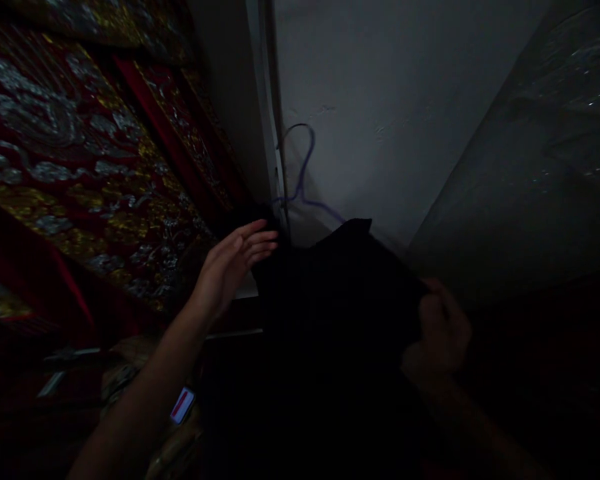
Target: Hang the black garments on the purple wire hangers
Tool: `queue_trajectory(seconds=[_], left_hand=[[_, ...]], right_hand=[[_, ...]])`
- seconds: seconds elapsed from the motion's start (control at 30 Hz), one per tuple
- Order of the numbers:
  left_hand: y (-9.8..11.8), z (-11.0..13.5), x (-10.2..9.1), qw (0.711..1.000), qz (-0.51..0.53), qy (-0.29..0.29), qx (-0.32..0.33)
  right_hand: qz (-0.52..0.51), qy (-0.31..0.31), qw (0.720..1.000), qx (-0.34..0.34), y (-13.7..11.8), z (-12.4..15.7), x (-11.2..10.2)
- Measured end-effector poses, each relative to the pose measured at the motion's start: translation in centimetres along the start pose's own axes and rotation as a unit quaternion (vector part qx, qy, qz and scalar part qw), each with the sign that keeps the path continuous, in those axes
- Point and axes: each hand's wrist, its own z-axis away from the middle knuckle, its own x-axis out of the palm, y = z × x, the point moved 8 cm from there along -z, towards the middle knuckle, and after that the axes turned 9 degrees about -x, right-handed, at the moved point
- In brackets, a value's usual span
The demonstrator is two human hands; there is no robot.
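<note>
A black garment (330, 313) hangs in the middle of the head view on a thin purple hanger (303, 190), whose hook points up by a narrow upright edge against the wall. Its folds and details are lost in the dark. My left hand (235, 260) is at the garment's left shoulder with fingers stretched out; whether they touch the cloth is unclear. On the other side my right hand (443, 327) has its fingers curled around the garment's right edge. The hanger's lower part is hidden inside the cloth.
Red cloth with gold and silver embroidery (115, 153) covers the left side. A pale wall (380, 120) stands behind the hanger, with shiny clear sheeting (555, 153) at right. A small lit screen (183, 405) lies low beside my left forearm. The lower right is very dark.
</note>
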Motion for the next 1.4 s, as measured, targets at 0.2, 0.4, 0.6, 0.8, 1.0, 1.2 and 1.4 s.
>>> queue_trajectory(seconds=[0.2, 0.4, 0.6, 0.8, 1.0, 1.2, 1.4], left_hand=[[-2.2, 3.2, 0.3, 0.979, 0.043, -0.007, -0.198], [-4.7, 8.8, -0.2, 0.919, -0.172, -0.173, -0.309], [-0.6, 6.2, -5.6, 0.935, -0.335, 0.002, -0.121], [2.3, 4.2, -8.8, 0.915, -0.300, 0.258, 0.078], [1.8, 8.3, -2.9, 0.804, -0.403, 0.325, 0.294], [-8.4, 5.7, 1.1, 0.870, -0.465, 0.121, 0.112], [-14.6, 4.1, 2.9, 0.835, -0.549, 0.030, -0.029]], right_hand=[[-0.082, -0.496, 0.813, -0.293, -7.6, 5.5, 10.1], [0.065, -0.338, 0.921, -0.182, -0.9, -1.1, 10.3], [-0.059, -0.417, 0.907, -0.016, 5.7, -2.3, 12.0], [-0.193, -0.245, 0.944, 0.107, 5.2, -7.3, 10.9], [-0.201, 0.006, 0.979, 0.042, 4.9, -13.3, 7.9], [-0.200, 0.096, 0.971, 0.084, 8.0, -10.3, 3.6], [-0.187, 0.129, 0.965, 0.131, 10.0, -5.8, 2.5]])
